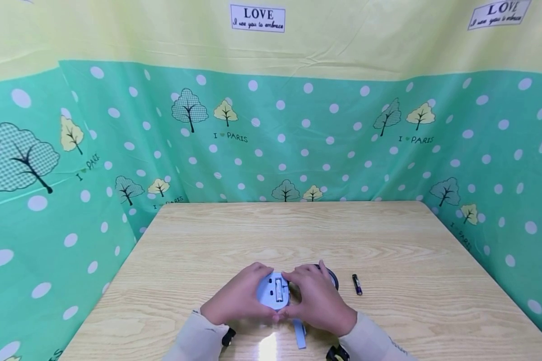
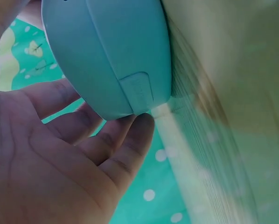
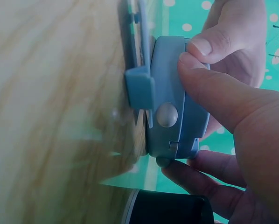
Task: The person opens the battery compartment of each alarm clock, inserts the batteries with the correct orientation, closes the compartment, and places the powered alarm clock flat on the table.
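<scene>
The fingers of both hands are clamped on one light-blue device (image 1: 266,296): the left hand (image 1: 244,298) curls around its left side, and the right hand (image 1: 316,298) spans its right side between thumb and fingers. The two thumbs meet at the edge nearest the person. The device is between the hands, low over the near middle of the wood-grain worktop (image 1: 271,230); whether it touches the surface is hard to tell. Its upper face shows an uncovered slot with a pale battery (image 1: 278,291) lying in it, and two small dark holes beside the slot. The right wrist view shows a silvery round button (image 3: 167,115) on the device's side wall; the left wrist view shows a rectangular panel (image 2: 138,91) on another part of the wall. Just below the right hand, toward the person, lies a light-blue strip (image 1: 299,334). Partly hidden behind the right hand is a round black object (image 1: 333,278) with a pale rim. Farther right, apart from everything else, a dark loose battery (image 1: 357,284) lies on the worktop. Pale sleeves (image 1: 196,336) cover the forearms. Around the worktop hangs a green and yellow cloth (image 1: 307,125) printed with white dots, trees and lettering.
</scene>
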Demonstrator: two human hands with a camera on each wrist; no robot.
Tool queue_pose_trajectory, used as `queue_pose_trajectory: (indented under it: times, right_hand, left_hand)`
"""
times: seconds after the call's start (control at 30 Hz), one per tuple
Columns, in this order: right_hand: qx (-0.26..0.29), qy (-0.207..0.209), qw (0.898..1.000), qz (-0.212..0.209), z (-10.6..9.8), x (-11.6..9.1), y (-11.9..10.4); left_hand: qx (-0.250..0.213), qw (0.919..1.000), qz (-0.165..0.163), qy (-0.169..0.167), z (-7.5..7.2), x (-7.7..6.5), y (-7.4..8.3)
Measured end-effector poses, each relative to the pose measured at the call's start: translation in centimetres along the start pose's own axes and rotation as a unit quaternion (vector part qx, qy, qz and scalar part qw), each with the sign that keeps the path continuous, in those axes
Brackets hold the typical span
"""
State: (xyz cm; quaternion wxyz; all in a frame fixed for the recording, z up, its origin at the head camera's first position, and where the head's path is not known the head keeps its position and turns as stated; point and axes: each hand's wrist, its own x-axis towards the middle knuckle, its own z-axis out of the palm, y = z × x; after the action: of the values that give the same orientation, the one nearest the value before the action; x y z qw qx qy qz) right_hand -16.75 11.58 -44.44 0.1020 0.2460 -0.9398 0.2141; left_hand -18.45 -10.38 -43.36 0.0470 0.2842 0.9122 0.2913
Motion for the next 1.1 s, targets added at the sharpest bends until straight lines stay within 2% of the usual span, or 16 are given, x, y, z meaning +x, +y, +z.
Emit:
queue_pose_trajectory:
  times: [0.5,0.83,1.1]
  right_hand:
    - [-0.011,0.001,1.0,-0.008,0.08,-0.02,-0.03]
    - [-0.017,-0.024,1.0,-0.009,-0.21,0.03,-0.24]
    - [-0.002,-0.024,1.0,-0.012,-0.35,-0.16,-0.23]
  left_hand:
    - [0.023,0.9997,0.002,-0.003,-0.04,0.22,0.02]
    - [0.039,0.9992,-0.002,-0.008,-0.36,0.1,0.33]
    - [0.039,0.9992,-0.006,-0.006,-0.14,0.12,0.01]
